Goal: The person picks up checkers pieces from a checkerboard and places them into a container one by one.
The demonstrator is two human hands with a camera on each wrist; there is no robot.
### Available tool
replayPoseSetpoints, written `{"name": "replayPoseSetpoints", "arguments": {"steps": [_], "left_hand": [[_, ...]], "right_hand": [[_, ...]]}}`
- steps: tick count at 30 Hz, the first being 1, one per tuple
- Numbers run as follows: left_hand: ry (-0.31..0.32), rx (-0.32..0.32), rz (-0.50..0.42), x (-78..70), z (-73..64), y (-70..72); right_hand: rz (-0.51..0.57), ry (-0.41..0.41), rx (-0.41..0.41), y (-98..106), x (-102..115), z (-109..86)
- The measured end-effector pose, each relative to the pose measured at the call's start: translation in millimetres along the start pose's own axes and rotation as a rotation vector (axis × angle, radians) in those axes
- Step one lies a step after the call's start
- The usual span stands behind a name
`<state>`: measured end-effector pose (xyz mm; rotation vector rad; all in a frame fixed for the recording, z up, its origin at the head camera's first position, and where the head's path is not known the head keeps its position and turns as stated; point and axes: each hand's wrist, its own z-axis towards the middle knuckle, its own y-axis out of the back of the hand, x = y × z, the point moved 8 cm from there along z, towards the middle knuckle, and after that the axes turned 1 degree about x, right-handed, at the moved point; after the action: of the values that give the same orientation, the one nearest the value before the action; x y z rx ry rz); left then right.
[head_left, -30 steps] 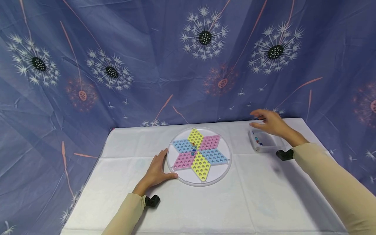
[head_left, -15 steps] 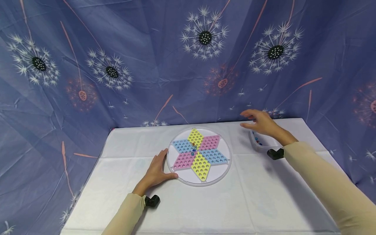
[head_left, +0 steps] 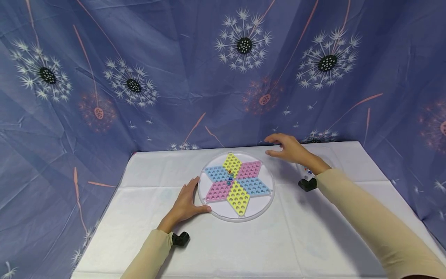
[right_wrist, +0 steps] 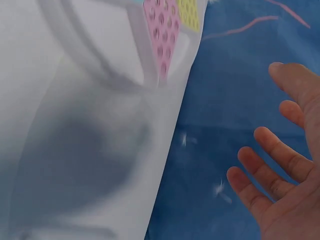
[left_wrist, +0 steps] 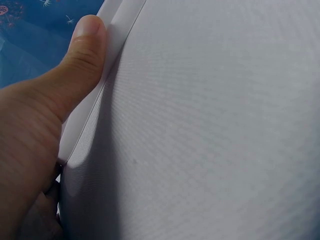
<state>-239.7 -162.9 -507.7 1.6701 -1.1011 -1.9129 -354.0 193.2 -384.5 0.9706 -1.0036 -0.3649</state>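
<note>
A round clear game board (head_left: 258, 207) lies mid-table, with a six-point star of yellow, pink and blue peg fields. A few marbles (head_left: 229, 178) sit near its centre. My left hand (head_left: 195, 195) lies flat on the cloth, with thumb and fingers resting against the board's left rim. In the left wrist view the thumb (left_wrist: 82, 57) presses along a pale edge. My right hand (head_left: 278, 146) hovers open above the board's far right edge and holds nothing. Its spread fingers (right_wrist: 272, 165) show in the right wrist view, near the pink field (right_wrist: 162, 35).
A clear tub (head_left: 304, 169) holding marbles sits right of the board, mostly hidden behind my right wrist. A white cloth (head_left: 313, 232) covers the table. A blue dandelion-print curtain (head_left: 174, 77) hangs close behind and at both sides.
My right hand has travelled left from above the marble tub to the board's far right edge. The left hand and the board have not moved.
</note>
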Motion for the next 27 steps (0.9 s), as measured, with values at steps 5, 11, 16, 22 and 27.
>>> {"name": "replayPoseSetpoints", "arguments": {"steps": [5, 11, 16, 22, 27], "left_hand": [[0.005, -0.001, -0.007, 0.1, -0.6, 0.7], [0.007, 0.002, 0.005, -1.0, -1.2, 0.6], [0.011, 0.008, 0.004, -0.9, -1.0, 0.1], [0.001, 0.002, -0.002, -1.0, -0.5, 1.4], [-0.006, 0.003, -0.006, -1.1, 0.1, 2.0]], "right_hand": [[0.028, 0.043, 0.022, -18.3, 16.0, 11.2], [0.047, 0.093, 0.045, -39.3, 29.8, 22.0], [0.074, 0.105, 0.060, -53.7, 38.5, 28.3], [0.094, 0.118, 0.080, -69.5, 46.4, 34.1], [0.116, 0.132, 0.079, -82.2, 49.6, 37.7]]}}
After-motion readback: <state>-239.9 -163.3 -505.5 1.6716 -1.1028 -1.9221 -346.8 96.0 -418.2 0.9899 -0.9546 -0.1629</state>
